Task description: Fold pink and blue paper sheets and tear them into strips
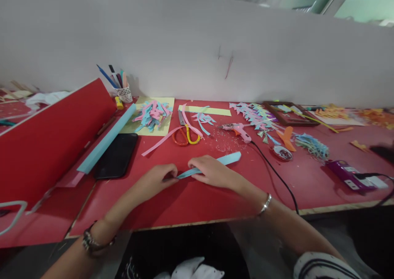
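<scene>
A light blue paper strip [229,158] stretches between my hands just above the red table [172,205]. Its near left end is pinched in my left hand [161,176]. My right hand [209,170] grips it farther along, and the wider end sticks out past the fingers to the right. The strip looks narrow, perhaps folded, between the two hands. Beyond them lie scissors [186,135] with red and yellow handles, a pink strip [161,141] across them, and a pink glue gun [237,130].
A pile of cut pink and blue paper pieces [154,114] lies on yellow paper. At left are a black tablet or phone [117,156], a long blue strip [106,139] and a red board [55,143]. A purple power strip [349,176] and a black cord [275,172] are at right.
</scene>
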`<state>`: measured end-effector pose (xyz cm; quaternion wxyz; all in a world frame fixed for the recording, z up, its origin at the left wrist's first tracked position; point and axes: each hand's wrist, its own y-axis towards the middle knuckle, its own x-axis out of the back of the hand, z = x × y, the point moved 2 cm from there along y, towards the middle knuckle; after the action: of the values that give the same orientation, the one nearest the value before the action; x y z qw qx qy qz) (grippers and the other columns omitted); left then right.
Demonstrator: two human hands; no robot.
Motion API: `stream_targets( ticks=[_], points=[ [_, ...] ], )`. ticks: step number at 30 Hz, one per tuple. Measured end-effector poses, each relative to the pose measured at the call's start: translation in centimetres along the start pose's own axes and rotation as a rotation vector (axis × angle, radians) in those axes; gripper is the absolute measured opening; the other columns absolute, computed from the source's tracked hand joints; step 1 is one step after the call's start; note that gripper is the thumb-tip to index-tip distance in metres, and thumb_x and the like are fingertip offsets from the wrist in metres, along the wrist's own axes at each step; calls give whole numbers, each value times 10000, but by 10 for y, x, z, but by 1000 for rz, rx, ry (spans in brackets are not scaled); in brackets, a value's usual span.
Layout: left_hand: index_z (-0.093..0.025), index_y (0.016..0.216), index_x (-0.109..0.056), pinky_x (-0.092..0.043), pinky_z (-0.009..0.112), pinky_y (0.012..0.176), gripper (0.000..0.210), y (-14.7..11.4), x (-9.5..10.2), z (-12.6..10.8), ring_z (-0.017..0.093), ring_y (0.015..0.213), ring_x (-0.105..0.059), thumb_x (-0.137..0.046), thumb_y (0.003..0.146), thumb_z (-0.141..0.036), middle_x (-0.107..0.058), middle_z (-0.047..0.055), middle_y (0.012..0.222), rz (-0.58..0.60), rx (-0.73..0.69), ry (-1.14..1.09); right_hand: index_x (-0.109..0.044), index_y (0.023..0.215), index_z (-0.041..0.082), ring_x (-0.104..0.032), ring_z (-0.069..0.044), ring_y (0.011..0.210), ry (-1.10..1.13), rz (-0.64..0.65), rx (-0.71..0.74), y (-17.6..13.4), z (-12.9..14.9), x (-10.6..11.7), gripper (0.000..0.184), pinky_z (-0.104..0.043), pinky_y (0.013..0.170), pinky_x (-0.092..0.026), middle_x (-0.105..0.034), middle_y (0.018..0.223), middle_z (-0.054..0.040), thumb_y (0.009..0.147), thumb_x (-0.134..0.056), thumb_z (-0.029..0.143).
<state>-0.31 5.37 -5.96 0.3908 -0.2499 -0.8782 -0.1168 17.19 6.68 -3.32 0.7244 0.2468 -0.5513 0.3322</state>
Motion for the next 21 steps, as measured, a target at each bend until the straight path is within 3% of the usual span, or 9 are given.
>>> stream_targets(
  ticks=[4,10,17,21],
  points=[
    [-176,700,-549,-384,209,572,138,29,14,-6,109,616,-507,-469,705,-288,-584,-23,664,-35,-25,-134,-561,911,161,-550,-150,797,133,-36,-36,7,-12,9,135,-239,676,-352,-627,901,-50,820,-483,224],
    [-172,519,-494,-310,200,444,295,58,19,0,82,426,-397,-420,717,-378,-437,-53,433,-134,72,-172,-583,840,147,-556,-132,710,196,-134,-217,3,-35,10,157,-215,610,-347,-634,795,-33,824,-476,261],
    [-164,661,-589,-339,179,463,199,59,0,2,83,480,-463,-462,714,-307,-542,-37,518,-64,12,-213,-592,850,138,-570,-156,791,-66,-6,-180,-1,-46,6,202,-244,638,-325,-642,867,-65,868,-406,216],
    [-159,637,-594,-333,170,451,186,58,-6,1,70,443,-449,-475,728,-268,-552,-41,504,-48,67,-179,-587,839,134,-558,-165,844,-165,-6,-172,1,-46,4,199,-274,713,-313,-633,879,-65,868,-396,182]
  ],
)
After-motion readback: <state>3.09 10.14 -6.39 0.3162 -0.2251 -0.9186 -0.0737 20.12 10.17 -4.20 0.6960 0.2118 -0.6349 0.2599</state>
